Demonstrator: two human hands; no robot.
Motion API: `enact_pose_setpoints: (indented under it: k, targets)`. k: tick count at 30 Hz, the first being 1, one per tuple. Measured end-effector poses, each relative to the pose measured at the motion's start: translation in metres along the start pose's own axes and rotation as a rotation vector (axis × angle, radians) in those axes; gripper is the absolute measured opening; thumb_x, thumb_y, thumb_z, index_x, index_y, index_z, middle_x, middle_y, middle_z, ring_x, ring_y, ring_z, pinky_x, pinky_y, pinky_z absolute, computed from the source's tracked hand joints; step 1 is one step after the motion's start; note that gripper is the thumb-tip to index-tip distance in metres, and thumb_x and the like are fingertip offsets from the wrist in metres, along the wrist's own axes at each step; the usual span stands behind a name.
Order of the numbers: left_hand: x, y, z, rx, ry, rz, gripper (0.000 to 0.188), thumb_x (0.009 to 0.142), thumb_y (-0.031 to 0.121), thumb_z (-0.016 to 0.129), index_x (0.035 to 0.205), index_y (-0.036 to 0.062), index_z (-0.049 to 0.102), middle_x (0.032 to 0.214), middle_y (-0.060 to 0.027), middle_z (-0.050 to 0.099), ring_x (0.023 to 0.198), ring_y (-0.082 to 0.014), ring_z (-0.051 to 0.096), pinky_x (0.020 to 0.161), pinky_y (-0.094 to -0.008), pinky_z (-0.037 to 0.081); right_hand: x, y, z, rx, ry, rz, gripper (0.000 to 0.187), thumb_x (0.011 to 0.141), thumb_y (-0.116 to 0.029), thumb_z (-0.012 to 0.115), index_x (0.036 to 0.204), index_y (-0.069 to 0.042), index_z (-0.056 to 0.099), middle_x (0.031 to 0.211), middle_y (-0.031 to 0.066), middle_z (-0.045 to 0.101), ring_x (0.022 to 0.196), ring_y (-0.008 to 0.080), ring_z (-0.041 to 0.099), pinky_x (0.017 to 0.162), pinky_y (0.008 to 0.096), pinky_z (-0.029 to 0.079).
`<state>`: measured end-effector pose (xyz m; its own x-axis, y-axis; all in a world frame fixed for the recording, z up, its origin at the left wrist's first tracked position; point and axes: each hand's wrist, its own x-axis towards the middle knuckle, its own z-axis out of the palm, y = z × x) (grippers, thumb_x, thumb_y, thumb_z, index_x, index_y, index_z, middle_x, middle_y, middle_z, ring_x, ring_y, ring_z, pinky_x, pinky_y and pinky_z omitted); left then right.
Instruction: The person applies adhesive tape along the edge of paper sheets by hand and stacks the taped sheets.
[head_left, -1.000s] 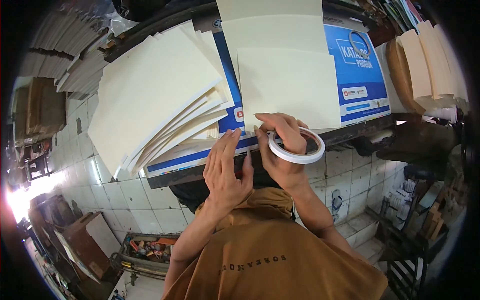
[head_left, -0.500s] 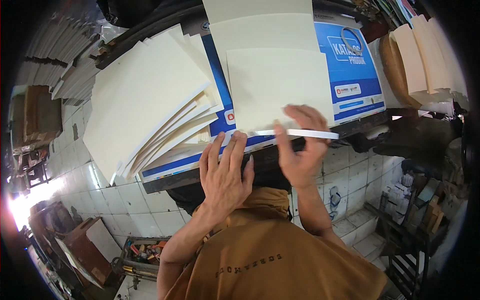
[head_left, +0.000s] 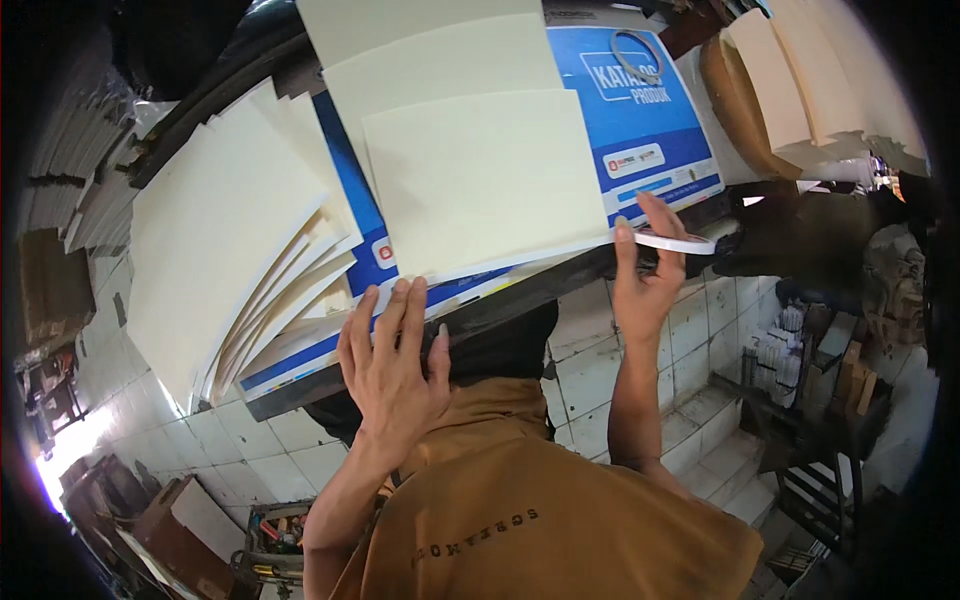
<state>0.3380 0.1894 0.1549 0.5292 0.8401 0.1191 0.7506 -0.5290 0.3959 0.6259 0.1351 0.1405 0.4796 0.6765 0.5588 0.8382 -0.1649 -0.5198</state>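
A cream sheet (head_left: 490,180) lies in front of me on top of larger cream sheets. The fingertips of my left hand (head_left: 392,350), held fairly straight and slightly apart, press on its near left corner. At the near right corner, my right hand (head_left: 645,280) pinches a narrow roll of white tape (head_left: 692,244) between thumb and fingers. A thin white strip (head_left: 530,258) runs along the sheet's near edge from one hand toward the other; it looks like tape drawn off the roll.
Left of the sheet lies a fanned stack of cream sheets (head_left: 230,230). Beneath is a blue printed sheet (head_left: 650,120) on a dark-edged table, with another tape ring (head_left: 615,50) on it. A brown roll with cream sheets (head_left: 775,90) stands at the far right.
My right hand with the tape roll has moved right along the sheet's near edge to its corner. My left hand remains at the left corner. The whole view has shifted.
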Motion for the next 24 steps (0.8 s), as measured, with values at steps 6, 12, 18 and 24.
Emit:
enact_pose_setpoints:
  k: [6, 12, 18, 24]
  targets:
    - [-0.001, 0.001, 0.001, 0.009, -0.012, -0.002, 0.064, 0.090, 0.017, 0.071, 0.152, 0.0109, 0.054, 0.147, -0.0103, 0.057, 0.143, -0.0353, 0.042, 0.116, -0.0501, 0.032, -0.008, 0.004, 0.006, -0.098, -0.046, 0.004, 0.031, 0.094, -0.015, 0.074, 0.124, -0.009, 0.071, 0.119, 0.0087, 0.071, 0.116, 0.0277, 0.063, 0.103, 0.0458, 0.037]
    - [0.000, 0.002, 0.001, 0.003, -0.028, -0.011, 0.065, 0.090, 0.017, 0.071, 0.152, 0.0110, 0.053, 0.147, -0.0113, 0.056, 0.144, -0.0360, 0.042, 0.116, -0.0505, 0.031, -0.008, 0.004, 0.009, -0.138, -0.074, 0.009, 0.032, 0.096, -0.017, 0.073, 0.128, -0.012, 0.071, 0.120, 0.0070, 0.071, 0.116, 0.0262, 0.063, 0.103, 0.0457, 0.034]
    - [0.000, 0.001, 0.000, 0.002, -0.022, -0.008, 0.066, 0.090, 0.016, 0.071, 0.152, 0.0109, 0.053, 0.147, -0.0119, 0.056, 0.144, -0.0365, 0.042, 0.116, -0.0508, 0.032, -0.009, 0.003, 0.010, -0.101, -0.071, 0.009, 0.030, 0.097, -0.018, 0.072, 0.127, -0.013, 0.072, 0.121, 0.0063, 0.070, 0.120, 0.0249, 0.061, 0.103, 0.0450, 0.032]
    - [-0.003, -0.001, 0.001, 0.015, -0.023, 0.000, 0.065, 0.090, 0.020, 0.071, 0.152, 0.0094, 0.054, 0.148, -0.0115, 0.055, 0.144, -0.0360, 0.041, 0.116, -0.0509, 0.031, -0.012, 0.004, 0.010, -0.114, -0.097, 0.030, 0.031, 0.097, -0.018, 0.072, 0.127, -0.015, 0.073, 0.121, 0.0053, 0.070, 0.121, 0.0243, 0.060, 0.105, 0.0486, 0.029]
